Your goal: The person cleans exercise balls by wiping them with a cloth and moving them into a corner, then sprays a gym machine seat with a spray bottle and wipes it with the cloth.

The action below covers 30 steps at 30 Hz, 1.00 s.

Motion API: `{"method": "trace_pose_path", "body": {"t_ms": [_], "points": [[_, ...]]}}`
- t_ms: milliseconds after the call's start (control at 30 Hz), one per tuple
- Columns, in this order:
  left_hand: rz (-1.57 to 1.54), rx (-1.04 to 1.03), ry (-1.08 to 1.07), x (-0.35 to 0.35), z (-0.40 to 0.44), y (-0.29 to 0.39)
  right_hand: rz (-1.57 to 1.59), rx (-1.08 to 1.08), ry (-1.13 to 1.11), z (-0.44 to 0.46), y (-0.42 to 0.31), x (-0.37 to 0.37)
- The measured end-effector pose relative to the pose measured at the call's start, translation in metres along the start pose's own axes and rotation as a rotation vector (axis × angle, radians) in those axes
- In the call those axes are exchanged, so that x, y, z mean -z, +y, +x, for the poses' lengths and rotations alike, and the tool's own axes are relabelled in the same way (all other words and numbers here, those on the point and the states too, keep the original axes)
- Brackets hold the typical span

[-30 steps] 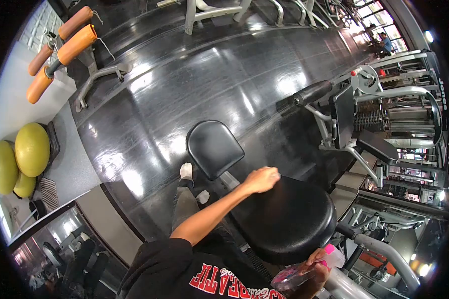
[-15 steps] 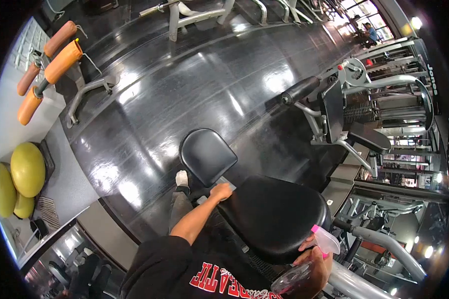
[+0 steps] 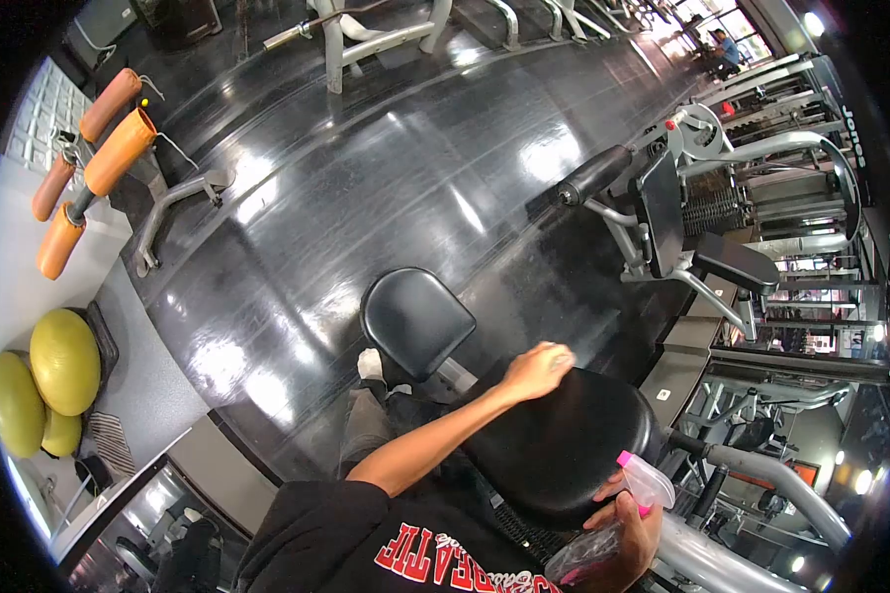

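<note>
My left hand [image 3: 539, 372] is closed, with its knuckles over the far edge of a black padded seat [image 3: 554, 445]. A small pale patch shows at its fingers, but I cannot make out what it is. My right hand [image 3: 635, 539] is wrapped round a clear spray bottle [image 3: 653, 484] with a pink nozzle and collar, beside the seat's near right edge. The bottle's lower body is partly hidden by the hand. Farther out, a smaller black pad [image 3: 417, 321] is joined to the seat by a grey metal bar [image 3: 456, 375].
A silver machine tube [image 3: 712, 563] runs close to my right hand. An exercise machine [image 3: 663, 217] stands at the right. Green exercise balls [image 3: 64, 361] and orange padded rollers [image 3: 119, 153] are at the left. A person [image 3: 725, 51] is far off by the windows.
My left hand has moved right and farther out, from the metal bar by the small pad to the big seat's far edge. My right hand still holds the spray bottle in nearly the same place.
</note>
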<state>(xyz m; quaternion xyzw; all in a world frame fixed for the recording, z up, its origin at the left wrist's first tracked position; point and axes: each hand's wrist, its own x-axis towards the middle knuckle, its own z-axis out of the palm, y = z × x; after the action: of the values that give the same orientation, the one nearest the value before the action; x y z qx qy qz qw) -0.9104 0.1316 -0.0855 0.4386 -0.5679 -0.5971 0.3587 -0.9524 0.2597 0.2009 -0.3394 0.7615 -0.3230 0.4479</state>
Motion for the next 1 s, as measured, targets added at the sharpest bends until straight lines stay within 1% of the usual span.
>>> {"method": "trace_pose_path", "body": {"t_ms": [33, 100, 133, 167, 233, 267, 300, 333, 367, 400, 433, 467, 500, 567, 633, 700, 767, 800, 833, 867, 900, 933, 967, 1000], "points": [[-0.022, -0.07, -0.03, 0.001, 0.006, 0.02, -0.013, -0.021, 0.0, 0.0, 0.0, 0.001], [-0.024, -0.209, -0.097, -0.002, 0.018, 0.039, -0.023, -0.045, -0.007, 0.001, 0.0, 0.002], [0.056, -0.202, -0.087, -0.002, 0.019, 0.042, -0.023, -0.027, -0.008, 0.001, 0.0, 0.001], [0.059, -0.201, -0.089, -0.002, 0.02, 0.035, -0.023, -0.007, -0.007, 0.001, 0.0, 0.001], [0.129, -0.029, 0.095, -0.006, 0.022, 0.004, -0.014, -0.009, -0.019, 0.003, 0.002, 0.001], [0.265, 0.003, 0.058, -0.005, 0.018, -0.021, -0.009, -0.01, -0.031, 0.004, 0.002, 0.002], [0.288, -0.043, 0.134, -0.036, 0.023, -0.103, -0.009, -0.007, -0.03, 0.004, 0.003, 0.001], [0.298, 0.074, 0.089, -0.026, 0.013, -0.126, -0.001, -0.004, -0.023, 0.003, 0.003, 0.001], [0.335, 0.138, 0.05, -0.038, 0.003, -0.193, 0.007, 0.0, -0.015, 0.004, 0.003, 0.001], [0.494, 0.167, -0.184, 0.001, -0.019, -0.165, 0.007, 0.003, -0.016, 0.003, 0.004, 0.003], [0.397, 0.427, -0.228, 0.02, -0.035, -0.145, 0.02, 0.006, -0.02, 0.002, 0.005, 0.004], [0.347, 0.453, -0.204, 0.01, -0.048, -0.185, 0.035, 0.01, -0.027, 0.003, 0.006, 0.005], [0.351, 0.451, -0.196, 0.012, -0.059, -0.174, 0.038, 0.017, -0.032, 0.003, 0.003, 0.003], [0.279, 0.459, 0.038, 0.015, -0.071, -0.151, 0.039, 0.044, 0.024, 0.001, -0.003, -0.004], [0.283, 0.372, 0.058, 0.011, -0.072, -0.141, 0.047, 0.044, 0.003, 0.004, 0.002, 0.0], [0.281, 0.382, 0.082, 0.018, -0.07, -0.12, 0.057, 0.043, -0.022, 0.005, 0.006, 0.0], [-0.012, 0.447, -0.064, 0.025, -0.064, -0.108, 0.074, 0.065, 0.001, 0.005, 0.009, -0.003], [-0.099, 0.447, -0.043, 0.028, -0.067, -0.095, 0.081, 0.071, -0.009, 0.007, 0.011, -0.001], [-0.092, 0.447, -0.035, 0.031, -0.071, -0.087, 0.082, 0.079, -0.066, 0.008, 0.012, 0.003], [-0.2, 0.393, 0.006, 0.032, -0.074, -0.084, 0.082, 0.086, -0.123, 0.008, 0.015, 0.007], [-0.308, 0.337, 0.046, 0.034, -0.078, -0.08, 0.086, 0.089, -0.132, 0.009, 0.021, 0.009], [-0.425, 0.272, 0.059, 0.038, -0.081, -0.078, 0.07, 0.158, -0.14, 0.01, 0.029, 0.009], [-0.417, 0.27, 0.068, 0.048, -0.085, -0.068, 0.055, 0.23, -0.15, 0.011, 0.036, 0.01], [-0.678, 0.384, 0.032, 0.06, -0.09, -0.054, 0.069, 0.311, -0.163, 0.011, 0.041, 0.009]]}}
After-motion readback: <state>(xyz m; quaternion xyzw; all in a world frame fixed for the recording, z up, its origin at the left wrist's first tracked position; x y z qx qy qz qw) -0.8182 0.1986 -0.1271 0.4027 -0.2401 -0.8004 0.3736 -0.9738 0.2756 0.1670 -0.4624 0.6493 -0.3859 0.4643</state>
